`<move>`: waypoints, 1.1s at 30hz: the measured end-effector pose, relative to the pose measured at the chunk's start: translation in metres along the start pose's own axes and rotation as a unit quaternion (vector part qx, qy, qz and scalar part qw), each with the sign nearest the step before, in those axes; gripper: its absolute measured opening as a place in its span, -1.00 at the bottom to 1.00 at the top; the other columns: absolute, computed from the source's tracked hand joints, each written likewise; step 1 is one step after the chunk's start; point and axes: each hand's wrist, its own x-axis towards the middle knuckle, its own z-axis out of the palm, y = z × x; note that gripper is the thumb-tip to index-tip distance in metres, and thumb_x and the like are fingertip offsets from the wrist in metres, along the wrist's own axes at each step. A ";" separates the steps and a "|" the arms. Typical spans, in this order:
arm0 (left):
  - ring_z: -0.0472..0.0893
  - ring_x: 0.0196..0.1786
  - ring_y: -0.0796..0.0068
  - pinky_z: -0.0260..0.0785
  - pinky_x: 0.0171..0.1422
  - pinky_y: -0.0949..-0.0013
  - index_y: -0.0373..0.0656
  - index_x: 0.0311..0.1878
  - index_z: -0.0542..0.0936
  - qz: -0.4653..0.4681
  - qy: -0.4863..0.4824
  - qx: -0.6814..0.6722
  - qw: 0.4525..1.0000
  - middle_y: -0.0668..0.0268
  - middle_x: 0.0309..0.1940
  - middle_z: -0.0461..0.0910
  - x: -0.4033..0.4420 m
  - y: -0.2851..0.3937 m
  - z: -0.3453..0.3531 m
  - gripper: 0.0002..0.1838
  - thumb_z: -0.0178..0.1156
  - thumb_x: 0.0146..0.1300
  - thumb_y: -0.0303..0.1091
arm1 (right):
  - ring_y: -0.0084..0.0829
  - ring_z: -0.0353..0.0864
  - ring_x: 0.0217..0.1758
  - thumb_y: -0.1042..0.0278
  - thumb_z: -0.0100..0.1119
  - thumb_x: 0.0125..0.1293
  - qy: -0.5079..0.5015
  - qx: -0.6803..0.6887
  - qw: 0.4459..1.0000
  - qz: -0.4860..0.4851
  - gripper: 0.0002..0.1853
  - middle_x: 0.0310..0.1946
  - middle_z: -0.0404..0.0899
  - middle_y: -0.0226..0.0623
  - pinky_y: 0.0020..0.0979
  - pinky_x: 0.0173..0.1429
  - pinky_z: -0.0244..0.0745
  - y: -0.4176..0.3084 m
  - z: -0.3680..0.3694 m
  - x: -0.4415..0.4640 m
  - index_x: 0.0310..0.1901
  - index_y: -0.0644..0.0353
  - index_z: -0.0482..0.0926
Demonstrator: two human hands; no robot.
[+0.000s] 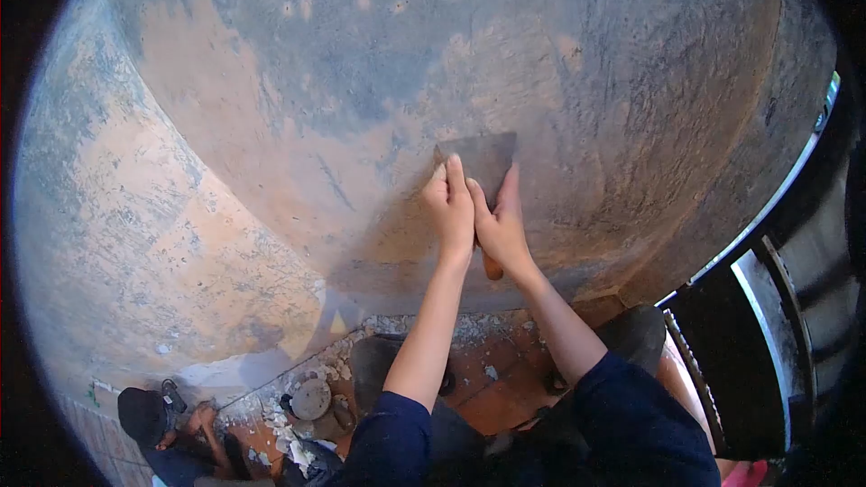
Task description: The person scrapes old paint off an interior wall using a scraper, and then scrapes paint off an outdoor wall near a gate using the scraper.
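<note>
Holding a wide-bladed scraper (484,146) flat against a wall (316,189), two bare hands, side by side at centre view. Right hand (502,227): fingers closed about the tool, index finger laid along the blade's right side; wooden handle (492,268) protruding below the palm. Left hand (450,215): fingers partly curled, tips at the blade's left side; whether they grip or only press, cannot tell. Blade: grey metal, broad edge uppermost, touching the wall. Wall: plastered, curved in this view, patchy blue-grey and beige, scuffed. Sleeves (622,415): dark blue, ending near the elbows. Floor (501,406): reddish tiles, strewn with pale debris (284,424) along the wall's foot. Round grey container (311,399): lower left, among the debris. Co-worker (144,415): far lower left, dark cap, hands raised near the wall.
</note>
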 end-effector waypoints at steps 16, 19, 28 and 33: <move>0.13 -0.59 0.77 0.00 -0.54 0.53 -0.10 -0.58 0.29 -0.015 0.003 0.003 1.000 0.59 -0.68 0.16 -0.002 -0.009 0.005 -0.60 -0.08 0.41 -0.17 | -0.05 0.30 0.25 0.11 0.02 0.30 -0.018 0.057 0.998 0.009 -0.18 0.17 0.21 0.37 -0.35 0.23 0.23 -0.006 -0.005 0.000 0.29 0.61 -0.13; 0.15 -0.59 0.77 0.02 -0.53 0.54 -0.11 -0.55 0.33 0.027 -0.002 0.018 0.999 0.59 -0.68 0.17 0.013 0.006 0.005 -0.61 -0.09 0.42 -0.16 | -0.04 0.28 0.26 0.15 0.03 0.29 -0.012 0.000 0.999 0.044 -0.20 0.18 0.20 0.34 -0.33 0.27 0.20 -0.038 -0.004 0.010 0.29 0.60 -0.12; 0.14 -0.57 0.77 0.00 -0.52 0.54 -0.09 -0.56 0.31 -0.009 -0.017 -0.006 1.000 0.59 -0.67 0.17 0.001 0.001 0.007 -0.61 -0.08 0.41 -0.14 | 0.06 0.13 0.35 0.12 0.02 0.29 0.008 -0.022 0.999 0.033 -0.18 0.23 0.10 0.40 -0.26 0.36 0.05 -0.027 -0.008 0.002 0.28 0.64 -0.12; 0.15 -0.58 0.77 0.02 -0.53 0.53 -0.09 -0.58 0.28 -0.015 -0.011 0.025 0.999 0.58 -0.68 0.16 -0.001 0.015 0.006 -0.60 -0.09 0.42 -0.17 | 0.06 0.10 0.37 0.13 0.01 0.29 0.004 -0.028 0.999 0.044 -0.19 0.24 0.07 0.43 -0.25 0.37 0.04 -0.028 -0.008 0.001 0.27 0.65 -0.12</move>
